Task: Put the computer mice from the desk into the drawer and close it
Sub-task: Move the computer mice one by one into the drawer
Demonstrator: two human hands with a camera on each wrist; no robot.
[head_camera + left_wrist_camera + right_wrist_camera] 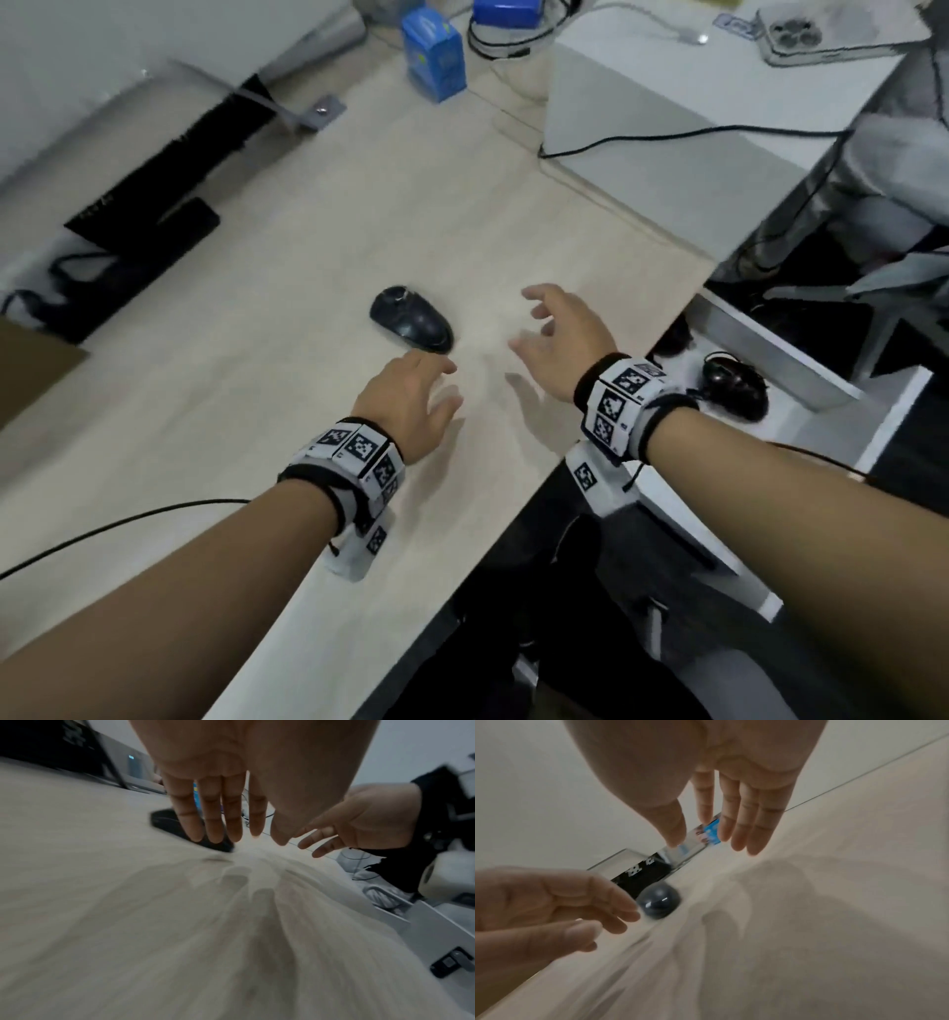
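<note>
Both hands are hovering empty over the desk (287, 360), the left hand (411, 406) and right hand (565, 339) with fingers loosely spread. Just beyond, one black mouse (411, 319) is lying on the desk; another mouse (737, 386) is sitting in the open drawer (801, 360).

A black mouse (411, 318) lies on my desk (287, 390). My left hand (405, 406) hovers just nearer me than the mouse, fingers loose and holding nothing. My right hand (562, 339) spreads bare to the mouse's right. Farther right, another mouse (734, 385) sits inside the pulled-out drawer (785, 354).
</note>
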